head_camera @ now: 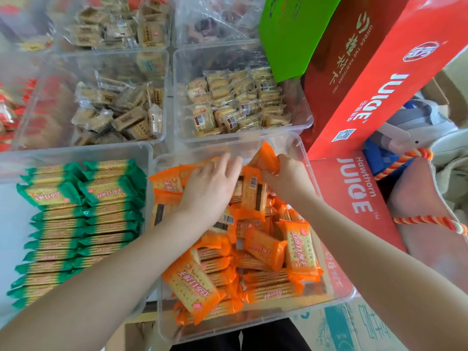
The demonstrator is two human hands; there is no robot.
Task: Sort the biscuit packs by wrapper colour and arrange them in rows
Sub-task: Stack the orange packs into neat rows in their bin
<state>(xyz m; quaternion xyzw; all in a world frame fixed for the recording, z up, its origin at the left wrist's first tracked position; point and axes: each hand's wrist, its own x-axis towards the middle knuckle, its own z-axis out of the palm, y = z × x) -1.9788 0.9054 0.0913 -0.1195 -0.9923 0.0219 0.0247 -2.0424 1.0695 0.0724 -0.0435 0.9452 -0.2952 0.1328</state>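
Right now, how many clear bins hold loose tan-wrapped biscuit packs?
3 clear bins: top centre-left, middle-left, and middle-right. Bins at the blurred left edge may hold more.

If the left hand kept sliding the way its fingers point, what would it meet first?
Probably the far wall of the clear bin: the left hand lies flat on the orange packs, pointing up-right. Depth is uncertain.

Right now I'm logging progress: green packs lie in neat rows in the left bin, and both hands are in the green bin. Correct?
Not quite: the head view shows both the left hand and right hand in the orange packs' bin. The green packs do lie in rows.
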